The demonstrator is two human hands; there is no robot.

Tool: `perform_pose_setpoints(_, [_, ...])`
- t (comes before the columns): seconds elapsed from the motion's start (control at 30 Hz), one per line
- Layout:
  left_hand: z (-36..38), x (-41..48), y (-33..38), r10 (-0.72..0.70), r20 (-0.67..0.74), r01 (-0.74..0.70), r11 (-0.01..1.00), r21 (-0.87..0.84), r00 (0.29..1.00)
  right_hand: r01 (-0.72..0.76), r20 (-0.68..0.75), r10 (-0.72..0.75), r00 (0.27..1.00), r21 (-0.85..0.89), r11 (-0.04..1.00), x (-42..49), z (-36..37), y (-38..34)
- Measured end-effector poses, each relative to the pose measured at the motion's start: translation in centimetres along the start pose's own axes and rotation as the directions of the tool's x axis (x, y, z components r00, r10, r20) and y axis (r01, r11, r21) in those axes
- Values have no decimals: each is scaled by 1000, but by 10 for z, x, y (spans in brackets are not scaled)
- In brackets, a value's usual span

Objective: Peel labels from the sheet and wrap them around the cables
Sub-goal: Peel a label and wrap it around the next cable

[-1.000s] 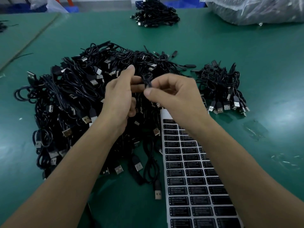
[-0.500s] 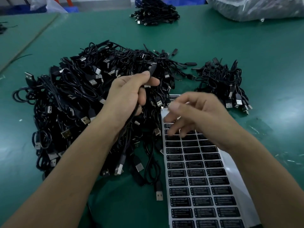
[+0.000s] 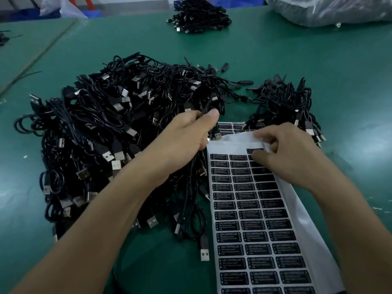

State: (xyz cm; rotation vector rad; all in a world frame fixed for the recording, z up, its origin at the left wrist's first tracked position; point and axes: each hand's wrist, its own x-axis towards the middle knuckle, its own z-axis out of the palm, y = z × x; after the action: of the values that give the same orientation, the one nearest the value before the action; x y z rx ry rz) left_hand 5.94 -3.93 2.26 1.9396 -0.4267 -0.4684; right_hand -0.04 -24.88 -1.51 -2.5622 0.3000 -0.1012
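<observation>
A white label sheet (image 3: 252, 225) with rows of black labels lies on the green table at centre right. My right hand (image 3: 284, 151) is at the sheet's top end, its fingers curled and pinching the lifted edge beside the uppermost black label (image 3: 254, 151). My left hand (image 3: 191, 134) grips a thin black cable (image 3: 186, 204) that sticks out past my thumb and hangs down toward a USB plug. A big heap of black USB cables (image 3: 110, 132) fills the left half of the table.
A smaller bundle of black cables (image 3: 284, 102) lies just beyond the sheet on the right. Another cable pile (image 3: 199, 20) and a clear plastic bag (image 3: 331, 9) sit at the table's far edge. Bare green table surface (image 3: 350, 187) lies right of the sheet.
My hands have separated. The right hand went from the cable down to the sheet's top and lifted its edge. The left hand kept the cable and lowered slightly.
</observation>
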Motion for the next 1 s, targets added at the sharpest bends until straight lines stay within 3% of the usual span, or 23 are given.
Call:
perform_pose_setpoints(0.1, [3,-1,-1,92,-12,-92,996,-13,996,-31,46,32,998,-7,999,-3,-3,-3])
perform_pose_setpoints(0.3, [8,5,-14,103,-72,-100,994,33,992,-132,51,128,991,94,987,-4,-3,-3])
perform_pose_setpoints(0.67, [10,9,-21,254,-71,-250,966,64,964,-174,4,174,985,30,984,-4,1,-5])
perform_pose_setpoints(1.0, [13,5,-20,254,-150,-239,965,108,956,-111,16,111,994,259,959,-6,1,-6])
